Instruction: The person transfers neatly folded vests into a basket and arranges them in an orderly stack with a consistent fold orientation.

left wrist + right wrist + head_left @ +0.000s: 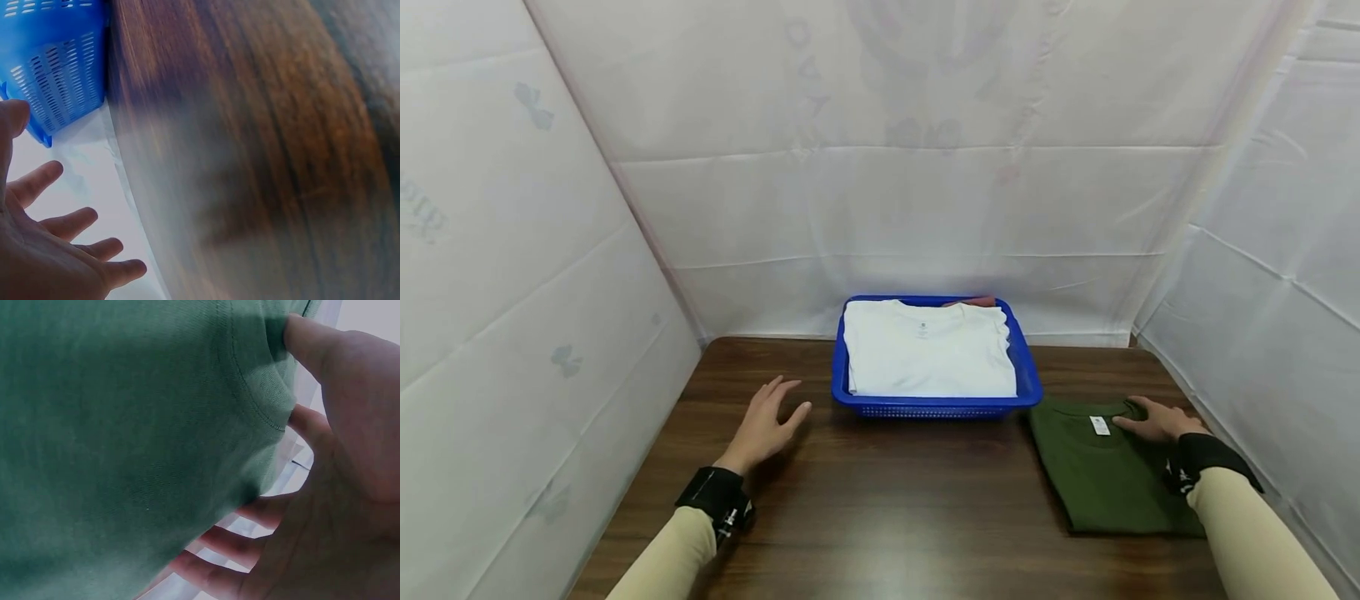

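Note:
A folded dark green T-shirt [1112, 483] lies on the right of the table, with a white label [1099, 426] at its neck. My right hand [1157, 419] grips its far edge beside the collar. In the right wrist view the thumb [312, 344] is on the collar [256, 375], and the other fingertips go behind the shirt's edge. My left hand [765, 425] hovers over the left side of the table, fingers spread, holding nothing. In the left wrist view its palm [44, 256] is near the blue basket [62, 69].
The blue plastic basket [937, 402] stands at the back middle of the brown wooden table [880, 500]. In it lie a folded white T-shirt [932, 354] and a reddish cloth [977, 302], mostly hidden. White sheets [880, 208] hang behind and at both sides.

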